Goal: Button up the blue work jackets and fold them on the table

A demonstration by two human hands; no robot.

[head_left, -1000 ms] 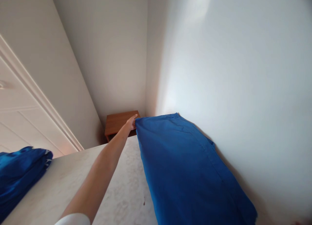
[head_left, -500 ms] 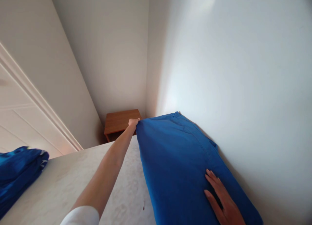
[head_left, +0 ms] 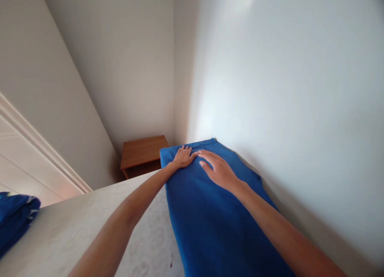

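A folded blue sheet (head_left: 207,217) lies lengthwise on the pale mattress (head_left: 144,233), along the wall on my right. Near its far end my left hand (head_left: 183,156) rests on the cloth with fingers spread, a ring on one finger. Beside it, my right hand (head_left: 216,168) is stretched out over the same cloth, its fingertips close to the left thumb. Whether the right palm presses on the fabric I cannot tell. Neither hand grips the cloth.
Beyond the mattress's far edge stands a brown wooden nightstand (head_left: 144,151) in the corner. A bunched dark blue patterned cloth (head_left: 18,219) lies at the left edge. A white wall (head_left: 285,109) borders the right side, and a white panelled door (head_left: 27,165) is at left.
My left hand has let go of the sheet's far left corner and now lies flat on it. My right hand has moved forward and left to join it.
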